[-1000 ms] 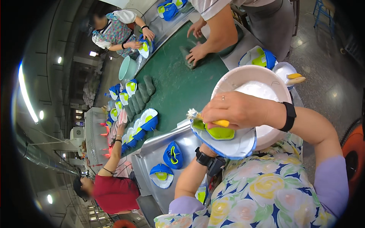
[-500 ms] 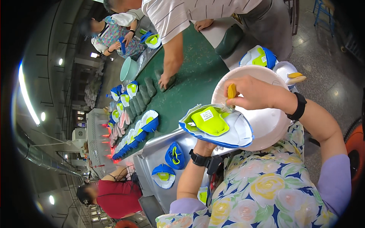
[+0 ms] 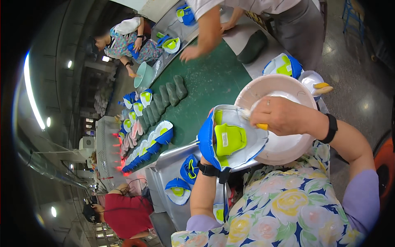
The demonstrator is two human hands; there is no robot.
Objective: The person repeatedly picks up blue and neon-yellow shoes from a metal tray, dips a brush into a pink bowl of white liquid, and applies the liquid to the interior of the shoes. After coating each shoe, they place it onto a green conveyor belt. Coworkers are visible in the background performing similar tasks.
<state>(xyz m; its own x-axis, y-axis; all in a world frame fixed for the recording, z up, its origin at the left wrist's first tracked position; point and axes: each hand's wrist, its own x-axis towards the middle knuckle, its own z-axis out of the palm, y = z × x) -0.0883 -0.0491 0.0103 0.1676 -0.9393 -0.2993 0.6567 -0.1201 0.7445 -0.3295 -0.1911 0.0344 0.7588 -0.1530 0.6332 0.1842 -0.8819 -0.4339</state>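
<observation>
A shoe upper, blue outside with a white inner margin and a lime green tongue, is held up in front of me. My left hand supports it from below, its fingers mostly hidden behind the upper. My right hand is closed around a brush with a yellow handle. The pale bristles meet the upper's white margin at its upper right. Beneath my right hand stands a pale pink basin with white liquid in it.
A green conveyor carries dark shoe lasts and several uppers. More uppers lie on the metal tray at left. A white cup with yellow-handled brushes stands beyond the basin. Co-workers stand across and to the left.
The upper has turned in my left hand, its blue side now facing left. My right hand has lowered the brush onto the margin. A co-worker's hand has left a last on the conveyor.
</observation>
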